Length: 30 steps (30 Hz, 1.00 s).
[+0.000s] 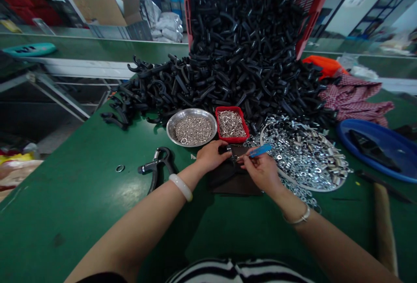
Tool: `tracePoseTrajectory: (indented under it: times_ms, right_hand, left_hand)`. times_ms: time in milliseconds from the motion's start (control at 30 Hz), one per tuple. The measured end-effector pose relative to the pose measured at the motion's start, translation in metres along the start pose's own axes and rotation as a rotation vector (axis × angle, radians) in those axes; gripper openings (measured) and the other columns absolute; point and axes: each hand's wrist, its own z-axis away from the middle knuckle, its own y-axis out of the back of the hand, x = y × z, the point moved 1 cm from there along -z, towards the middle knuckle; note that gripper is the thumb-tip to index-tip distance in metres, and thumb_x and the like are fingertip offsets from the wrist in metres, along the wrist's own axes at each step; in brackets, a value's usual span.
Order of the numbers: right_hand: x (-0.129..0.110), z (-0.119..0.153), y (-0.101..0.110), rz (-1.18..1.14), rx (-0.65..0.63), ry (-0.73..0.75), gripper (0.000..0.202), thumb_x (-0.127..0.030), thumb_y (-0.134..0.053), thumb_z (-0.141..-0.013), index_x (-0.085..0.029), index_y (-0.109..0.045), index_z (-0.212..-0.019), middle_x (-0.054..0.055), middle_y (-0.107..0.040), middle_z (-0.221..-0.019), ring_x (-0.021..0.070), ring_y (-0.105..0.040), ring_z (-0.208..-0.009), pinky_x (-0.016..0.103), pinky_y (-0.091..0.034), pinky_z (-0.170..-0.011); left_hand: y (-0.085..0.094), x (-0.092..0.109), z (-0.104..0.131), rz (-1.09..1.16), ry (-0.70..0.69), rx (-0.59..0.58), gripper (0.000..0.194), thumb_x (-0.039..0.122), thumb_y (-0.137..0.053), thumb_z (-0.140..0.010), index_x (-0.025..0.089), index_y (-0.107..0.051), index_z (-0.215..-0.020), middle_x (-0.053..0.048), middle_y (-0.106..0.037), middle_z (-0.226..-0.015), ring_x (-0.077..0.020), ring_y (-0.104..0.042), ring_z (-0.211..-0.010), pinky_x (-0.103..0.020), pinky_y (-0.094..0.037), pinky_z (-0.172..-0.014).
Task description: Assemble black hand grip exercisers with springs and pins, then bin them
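Observation:
My left hand (211, 156) is closed on a black plastic handle part (223, 173) that lies over a dark flat pad (243, 185). Across from it, my right hand (262, 172) pinches a small tool with a blue handle (260, 150). The tool's tip is close to the fingers of my left hand, by a small metal piece at the handle's end. What exactly the tip touches is too small to tell. To the left lies a hand gripper with a spring (158, 166), and beyond it a single metal ring (120, 168).
A heap of black handles (221, 74) spills from a red crate (308, 27). Nearer stand a metal bowl of small parts (192, 129), a red tray of pins (232, 124) and a tray of washers (306, 157). Rightward are a blue dish (391, 170) and a wooden-handled hammer (384, 222).

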Motion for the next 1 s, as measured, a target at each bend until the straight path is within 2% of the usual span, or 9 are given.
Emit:
tracePoseTrajectory:
  times_ms: [133,400,533,633,733,800,867,933,1000]
  right_hand:
    - [-0.010,-0.002,-0.003,0.328,-0.011,0.151,0.012,-0.031,-0.051,-0.077,-0.020,-0.051,-0.082,0.009,-0.060,-0.079,0.0253,-0.061,-0.079,0.044,-0.051,-0.074]
    - [-0.008,0.002,-0.006,-0.181,0.058,-0.053,0.023,-0.038,-0.058,-0.076,-0.022,-0.047,-0.087,0.003,-0.060,-0.079,0.0192,-0.063,-0.067,0.034,-0.056,-0.054]
    - [-0.024,-0.031,0.006,-0.313,0.189,-0.041,0.024,-0.037,-0.054,-0.076,-0.023,-0.041,-0.089,0.002,-0.062,-0.078,0.0176,-0.064,-0.065,0.031,-0.054,-0.051]
    - [-0.017,-0.078,0.014,-0.046,0.182,-0.021,0.023,-0.034,-0.051,-0.076,-0.018,-0.045,-0.093,0.005,-0.063,-0.080,0.0176,-0.063,-0.066,0.030,-0.052,-0.056]
    - [-0.002,-0.119,0.018,0.590,0.070,-0.022,0.023,-0.030,-0.046,-0.079,-0.014,-0.053,-0.093,0.010,-0.064,-0.085,0.0202,-0.063,-0.077,0.032,-0.050,-0.067]
    - [0.005,-0.136,0.017,0.879,-0.041,-0.048,0.023,-0.029,-0.047,-0.078,-0.013,-0.058,-0.090,0.012,-0.065,-0.088,0.0234,-0.062,-0.083,0.033,-0.048,-0.070]
    - [0.003,-0.145,0.014,0.967,-0.113,-0.071,0.022,-0.030,-0.054,-0.074,-0.013,-0.062,-0.085,0.014,-0.065,-0.088,0.0267,-0.061,-0.084,0.035,-0.047,-0.070]
    - [-0.005,-0.146,0.008,0.998,-0.152,-0.080,0.024,-0.032,-0.059,-0.070,-0.011,-0.065,-0.080,0.017,-0.065,-0.085,0.0304,-0.061,-0.083,0.037,-0.046,-0.069]
    - [-0.019,-0.143,-0.004,1.024,-0.191,-0.048,0.027,-0.034,-0.058,-0.072,-0.010,-0.066,-0.081,0.020,-0.065,-0.087,0.0324,-0.060,-0.086,0.040,-0.046,-0.070]
  left_hand:
    - [-0.001,-0.001,0.001,0.013,-0.003,0.009,0.042,0.049,-0.057,-0.072,0.029,-0.057,-0.109,0.000,-0.061,-0.107,-0.0176,-0.058,-0.090,-0.025,-0.045,-0.070]
    - [-0.002,-0.002,-0.001,-0.003,-0.023,0.019,0.041,0.050,-0.056,-0.073,0.030,-0.057,-0.108,0.001,-0.061,-0.108,-0.0184,-0.059,-0.090,-0.027,-0.045,-0.070]
    - [-0.002,0.002,0.003,-0.036,-0.025,0.013,0.042,0.049,-0.055,-0.075,0.028,-0.056,-0.111,-0.001,-0.060,-0.110,-0.0182,-0.058,-0.091,-0.027,-0.045,-0.072]
    - [0.000,0.010,0.011,-0.111,-0.123,0.091,0.046,0.046,-0.054,-0.077,0.024,-0.052,-0.117,-0.003,-0.058,-0.115,-0.0187,-0.055,-0.098,-0.027,-0.044,-0.080]
    - [0.015,0.014,0.016,-0.220,-0.235,0.198,0.039,0.044,-0.046,-0.083,0.024,-0.053,-0.116,-0.004,-0.057,-0.117,-0.0186,-0.051,-0.104,-0.028,-0.041,-0.086]
    - [0.033,0.008,0.012,-0.333,-0.150,0.239,0.034,0.042,-0.040,-0.086,0.027,-0.057,-0.111,-0.005,-0.059,-0.113,-0.0201,-0.052,-0.102,-0.030,-0.042,-0.084]
    - [0.053,-0.004,0.002,-0.457,0.052,0.216,0.033,0.041,-0.045,-0.083,0.027,-0.059,-0.109,-0.007,-0.060,-0.110,-0.0245,-0.055,-0.099,-0.034,-0.044,-0.079]
    - [0.069,-0.018,-0.010,-0.505,0.201,0.075,0.032,0.045,-0.052,-0.077,0.029,-0.063,-0.103,-0.007,-0.063,-0.104,-0.0270,-0.058,-0.094,-0.036,-0.045,-0.075]
    - [0.077,-0.029,-0.019,-0.484,0.239,-0.034,0.029,0.047,-0.055,-0.073,0.031,-0.066,-0.094,-0.005,-0.066,-0.100,-0.0262,-0.059,-0.091,-0.035,-0.046,-0.073]
